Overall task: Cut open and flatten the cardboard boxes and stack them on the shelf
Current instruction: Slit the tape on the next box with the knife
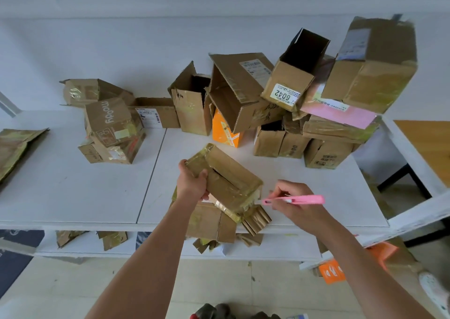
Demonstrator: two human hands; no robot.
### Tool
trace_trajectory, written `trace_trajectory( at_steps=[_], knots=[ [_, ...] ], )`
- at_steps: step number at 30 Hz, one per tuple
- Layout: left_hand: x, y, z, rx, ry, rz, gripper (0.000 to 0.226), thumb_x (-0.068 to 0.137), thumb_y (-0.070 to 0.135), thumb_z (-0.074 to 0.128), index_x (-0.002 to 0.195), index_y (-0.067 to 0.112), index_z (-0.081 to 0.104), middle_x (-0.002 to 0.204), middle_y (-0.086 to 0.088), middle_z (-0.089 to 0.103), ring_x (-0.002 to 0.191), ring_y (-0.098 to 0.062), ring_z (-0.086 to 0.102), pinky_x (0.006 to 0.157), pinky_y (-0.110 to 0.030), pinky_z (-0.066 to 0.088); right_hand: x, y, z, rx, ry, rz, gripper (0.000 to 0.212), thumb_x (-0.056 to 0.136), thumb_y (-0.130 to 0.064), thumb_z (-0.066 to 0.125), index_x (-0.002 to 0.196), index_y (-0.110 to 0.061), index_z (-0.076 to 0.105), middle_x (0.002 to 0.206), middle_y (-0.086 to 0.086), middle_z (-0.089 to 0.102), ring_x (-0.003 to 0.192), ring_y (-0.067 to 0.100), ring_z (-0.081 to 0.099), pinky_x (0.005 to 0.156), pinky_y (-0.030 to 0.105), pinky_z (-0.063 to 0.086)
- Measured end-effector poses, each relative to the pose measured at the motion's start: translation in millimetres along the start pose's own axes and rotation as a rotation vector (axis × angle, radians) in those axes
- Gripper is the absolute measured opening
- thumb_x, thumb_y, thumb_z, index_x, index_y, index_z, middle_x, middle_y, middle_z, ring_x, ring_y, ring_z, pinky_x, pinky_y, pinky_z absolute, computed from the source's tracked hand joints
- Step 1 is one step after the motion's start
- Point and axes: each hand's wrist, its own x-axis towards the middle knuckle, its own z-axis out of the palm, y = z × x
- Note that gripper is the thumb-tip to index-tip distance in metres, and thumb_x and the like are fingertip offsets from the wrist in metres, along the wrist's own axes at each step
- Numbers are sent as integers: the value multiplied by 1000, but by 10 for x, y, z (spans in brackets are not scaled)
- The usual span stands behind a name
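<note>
A taped brown cardboard box (229, 180) stands tilted near the front edge of the white table (73, 184). My left hand (192, 183) grips its left side, thumb on the upper face. My right hand (294, 203) holds a pink cutter (295, 200) whose tip points left at the box's lower right corner, very close to it. Another piece of cardboard (211, 223) lies under the box and hangs over the table's edge.
Several opened boxes are piled at the back right (316, 94), and a smaller group lies at the back left (109, 124). Flattened cardboard (17, 148) lies at the far left. A lower shelf (158, 245) holds cardboard pieces. An orange piece (331, 271) lies on the floor.
</note>
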Motion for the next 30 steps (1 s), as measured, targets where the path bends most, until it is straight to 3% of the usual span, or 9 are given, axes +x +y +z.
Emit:
trace_trajectory(
  at_steps=[2,7,9,14,18,21,24,27,30],
  knots=[
    [-12,64,15,15,11,16,55,98,24,54,141,28,20,84,-21,67,32,-16,57,33,-21,42,-85,114,-42,149,137,38,17,83,-26,66,76,-11,61,75,7,66,73,22,62,69,31,48],
    [-231,267,108,136,92,92,35,94,25,62,108,15,31,88,-20,66,40,-21,62,40,-31,52,-21,216,158,709,436,143,18,92,-14,63,94,4,59,84,12,63,85,18,64,86,48,57],
    [-369,305,120,294,166,139,43,90,36,66,107,12,34,85,-12,64,59,-27,68,56,-42,58,54,201,222,872,463,205,25,86,-22,66,95,0,64,85,12,62,84,14,63,85,50,58],
    [-528,295,16,611,288,143,62,82,61,65,102,10,37,78,-2,52,79,-30,60,62,-35,43,131,207,196,1073,556,259,14,98,-11,55,93,-4,65,85,13,63,89,20,61,89,58,54],
    [-561,122,-43,980,308,99,76,82,79,42,111,8,42,86,-4,54,86,-27,56,67,-35,44,144,242,234,1093,563,258,18,100,-12,50,98,-2,64,87,14,62,89,19,62,83,52,58],
    [-512,12,-10,1126,409,389,73,91,63,39,138,7,36,128,-14,46,117,-32,45,94,-43,39,134,291,273,1134,566,246,21,101,-11,48,98,0,66,85,13,63,85,19,64,78,47,61],
    [-378,-5,39,934,174,798,53,93,15,53,145,14,41,151,-11,37,142,-32,29,119,-48,22,117,364,282,1168,604,269,17,98,-8,51,93,-3,67,77,9,64,76,15,66,74,44,60],
    [-320,21,94,779,-16,802,62,91,-4,46,148,20,42,159,-1,31,150,-20,20,124,-43,9,103,459,294,1119,653,263,6,97,-6,56,93,-3,59,74,8,64,74,14,66,79,47,60],
    [-242,44,97,809,-79,743,54,100,11,40,151,27,35,162,5,21,151,-13,10,123,-37,2,88,521,319,1032,657,243,12,95,-12,60,96,-1,59,83,9,71,87,19,71,84,47,59]
  ],
)
